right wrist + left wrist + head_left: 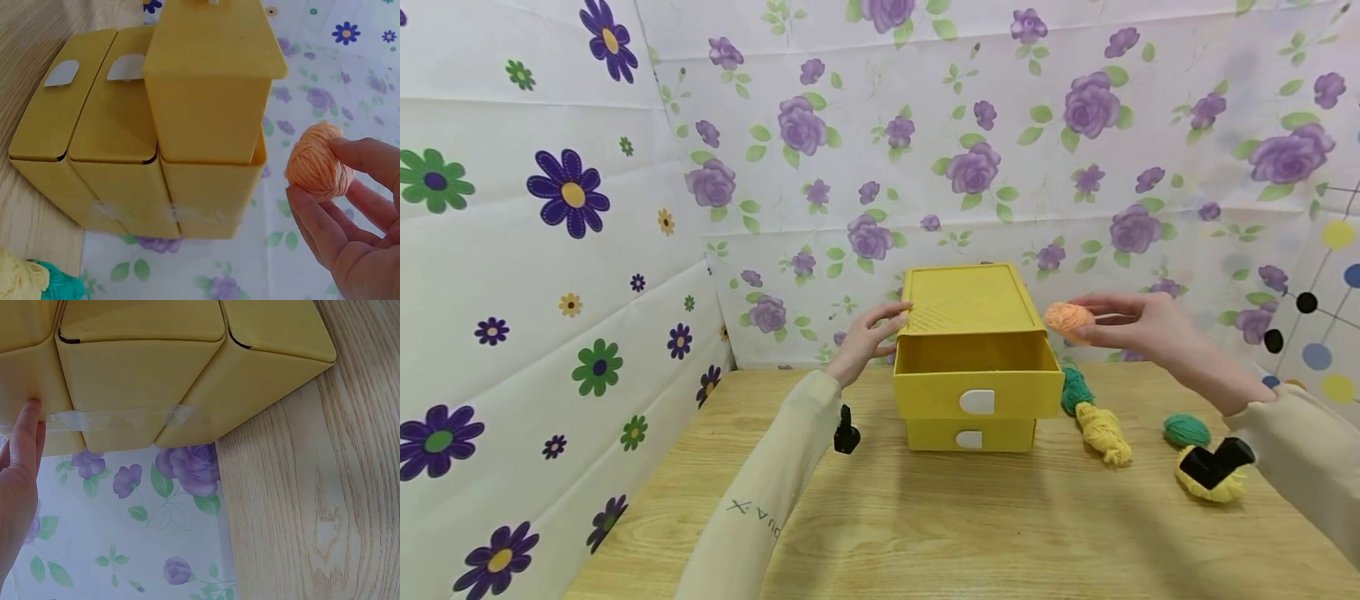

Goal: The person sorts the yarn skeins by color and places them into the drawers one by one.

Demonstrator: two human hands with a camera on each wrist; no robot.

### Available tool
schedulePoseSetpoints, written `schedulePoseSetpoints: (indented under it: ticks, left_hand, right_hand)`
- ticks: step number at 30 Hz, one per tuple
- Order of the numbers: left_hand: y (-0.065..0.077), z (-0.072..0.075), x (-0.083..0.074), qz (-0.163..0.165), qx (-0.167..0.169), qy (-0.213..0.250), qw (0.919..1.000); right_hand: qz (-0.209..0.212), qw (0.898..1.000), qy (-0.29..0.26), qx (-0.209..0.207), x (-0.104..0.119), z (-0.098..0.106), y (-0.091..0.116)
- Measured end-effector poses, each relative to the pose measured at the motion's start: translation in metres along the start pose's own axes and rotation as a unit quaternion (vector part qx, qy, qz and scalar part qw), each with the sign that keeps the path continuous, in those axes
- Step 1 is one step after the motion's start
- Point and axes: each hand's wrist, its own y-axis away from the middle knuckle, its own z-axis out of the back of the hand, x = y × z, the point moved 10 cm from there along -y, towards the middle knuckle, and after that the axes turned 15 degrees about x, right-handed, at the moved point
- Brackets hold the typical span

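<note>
A yellow drawer box point(970, 296) with white tabs stands on the table, its top drawer point(936, 393) pulled out at the front. The left hand point(868, 340) touches the box's left side near the upper edge, and in the left wrist view its extended fingers point(26, 434) lie against the side wall. To the right of the box, the right hand point(1138, 323) pinches a peach-orange yarn ball point(320, 161) between thumb and fingers, level with the box top and apart from it.
Right of the box, a green yarn ball point(1077, 390) and a yellow yarn ball point(1103, 433) lie together. Farther right are another green yarn ball point(1187, 430) and a yellow one point(1225, 490), partly hidden by the black wrist mount point(1217, 463). Floral cloth point(880, 167) hangs behind the wooden table point(970, 525).
</note>
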Motion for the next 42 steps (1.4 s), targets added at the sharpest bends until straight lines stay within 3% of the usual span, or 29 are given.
schedulePoseSetpoints:
  ticks: [4, 13, 24, 35, 42]
  left_hand:
    - [0.000, 0.000, -0.001, -0.002, 0.000, 0.001, 1.0000]
    - [0.011, -0.013, -0.022, 0.005, 0.028, 0.010, 0.9995]
    - [0.000, 0.000, -0.001, 0.001, 0.002, 0.005, 1.0000]
    - [0.000, 0.001, 0.000, 0.006, -0.001, -0.001, 1.0000]
    - [0.000, 0.001, 0.001, 0.004, -0.001, 0.000, 1.0000]
  right_hand:
    - [0.026, 1.000, 0.001, 0.014, 0.017, -0.009, -0.007]
    - [0.058, 0.996, 0.038, 0.046, 0.039, -0.026, -0.022]
    - [0.076, 0.994, 0.027, 0.067, 0.047, -0.037, -0.029]
    - [0.076, 0.993, 0.037, 0.080, 0.048, -0.047, -0.032]
    - [0.091, 0.993, -0.004, 0.080, 0.048, -0.045, -0.032]
